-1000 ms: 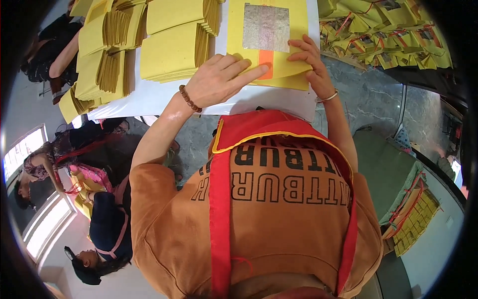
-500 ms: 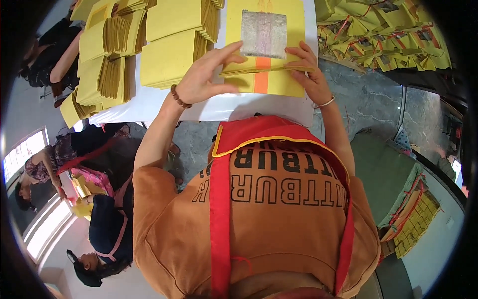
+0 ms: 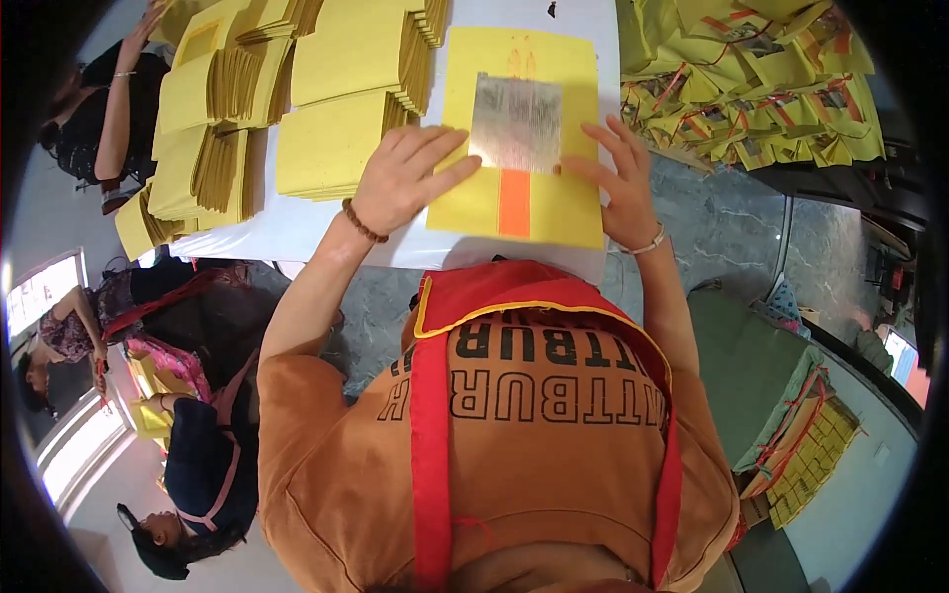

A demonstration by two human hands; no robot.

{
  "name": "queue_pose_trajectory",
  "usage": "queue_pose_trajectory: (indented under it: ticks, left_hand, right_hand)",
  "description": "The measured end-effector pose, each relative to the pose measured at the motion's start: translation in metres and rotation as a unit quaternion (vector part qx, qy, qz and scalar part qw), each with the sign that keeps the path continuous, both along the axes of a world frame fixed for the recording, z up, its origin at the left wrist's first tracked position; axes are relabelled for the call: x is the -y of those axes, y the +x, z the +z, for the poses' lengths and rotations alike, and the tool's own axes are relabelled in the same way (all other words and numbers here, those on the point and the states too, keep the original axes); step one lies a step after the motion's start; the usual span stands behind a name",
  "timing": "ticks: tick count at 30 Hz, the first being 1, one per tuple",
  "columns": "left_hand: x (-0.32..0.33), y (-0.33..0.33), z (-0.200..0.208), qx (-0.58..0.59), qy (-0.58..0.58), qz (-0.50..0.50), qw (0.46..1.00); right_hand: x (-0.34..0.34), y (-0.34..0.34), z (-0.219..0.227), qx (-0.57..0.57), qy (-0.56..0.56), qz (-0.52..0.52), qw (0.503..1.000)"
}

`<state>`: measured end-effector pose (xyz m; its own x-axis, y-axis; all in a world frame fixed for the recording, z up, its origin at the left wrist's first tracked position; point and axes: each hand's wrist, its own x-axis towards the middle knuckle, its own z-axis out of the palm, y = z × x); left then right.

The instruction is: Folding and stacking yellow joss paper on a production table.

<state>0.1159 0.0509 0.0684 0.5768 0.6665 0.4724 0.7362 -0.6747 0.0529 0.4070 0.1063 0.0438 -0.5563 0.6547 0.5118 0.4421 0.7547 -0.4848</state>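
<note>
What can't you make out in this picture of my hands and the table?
Head view, hidden: anything under the sheet, covered by it.
Head view, hidden: the palm of the left hand, behind its own back.
Head view, blurred: the right hand; motion leaves its contact unclear.
Head view, cut off: the far stacks, by the top edge.
Head view, too small: the dark thing.

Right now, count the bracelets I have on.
2: a brown beaded bracelet at the base of the left hand and a pale bracelet at the base of the right hand.
</note>
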Motion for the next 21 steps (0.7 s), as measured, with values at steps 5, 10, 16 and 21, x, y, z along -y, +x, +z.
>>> queue_pose_trajectory:
  ticks: [5, 10, 16, 21]
  left_hand:
    - [0.030, 0.005, 0.013, -0.014, -0.065, -0.028, 0.997]
    - [0.030, 0.011, 0.006, 0.178, -0.194, 0.041, 0.964]
    - [0.000, 0.028, 0.001, 0.409, -0.370, 0.214, 0.806]
    - [-0.013, 0.022, -0.025, 0.425, -0.398, 0.231, 0.780]
  right_hand:
    - [0.021, 0.013, 0.020, 0.081, 0.007, 0.080, 0.993]
    - [0.029, 0.006, 0.007, 0.005, -0.103, 0.045, 0.994]
    - [0.024, -0.020, 0.011, -0.190, -0.348, -0.104, 0.912]
    - [0.015, -0.018, 0.008, -0.176, -0.315, -0.142, 0.922]
